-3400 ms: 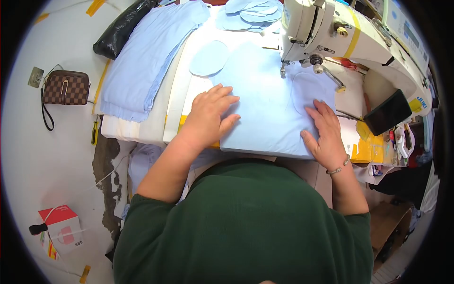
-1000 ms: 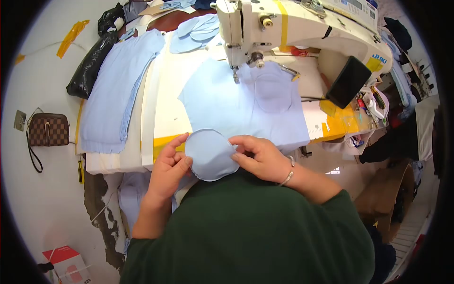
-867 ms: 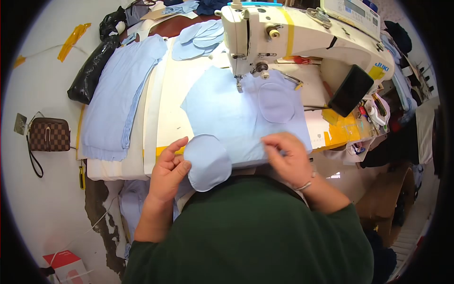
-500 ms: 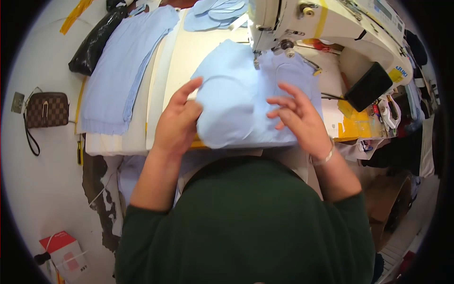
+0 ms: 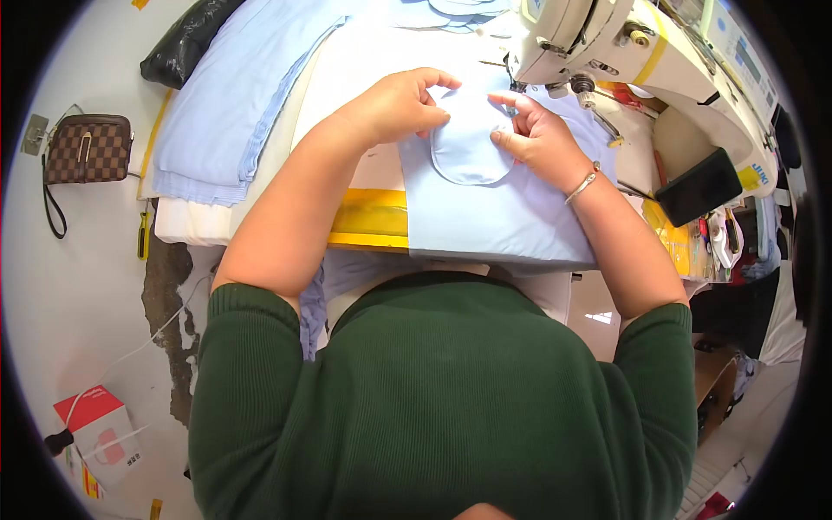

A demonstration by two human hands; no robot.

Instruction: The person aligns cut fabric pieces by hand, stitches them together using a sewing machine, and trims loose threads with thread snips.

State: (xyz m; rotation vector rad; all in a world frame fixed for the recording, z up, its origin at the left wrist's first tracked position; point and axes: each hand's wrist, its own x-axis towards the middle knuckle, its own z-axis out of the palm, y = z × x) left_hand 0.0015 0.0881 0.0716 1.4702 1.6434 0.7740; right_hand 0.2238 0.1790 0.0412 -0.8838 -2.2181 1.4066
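A small rounded light-blue fabric piece (image 5: 472,156), shaped like a pocket, lies over a larger light-blue panel (image 5: 511,217) in front of the sewing machine's needle area (image 5: 518,85). My left hand (image 5: 403,106) grips the small piece at its upper left edge, thumb on top and fingers curled. On the opposite side, my right hand (image 5: 542,139) has its thumb and bent fingers closed on the piece's right edge. The piece's top end is partly hidden by fingers and the machine head. The panel drapes over the table's front edge.
The white sewing machine (image 5: 676,78) stands at the right, with a dark phone (image 5: 698,187) mounted before it. Stacked blue panels (image 5: 217,113) lie on the left, beside a black plastic bag (image 5: 186,43). More rounded blue pieces (image 5: 451,10) sit at the back.
Both hands have moved forward toward the needle, and the small rounded piece has gone from the near left onto the larger panel. My right hand, loose before, has closed on it.
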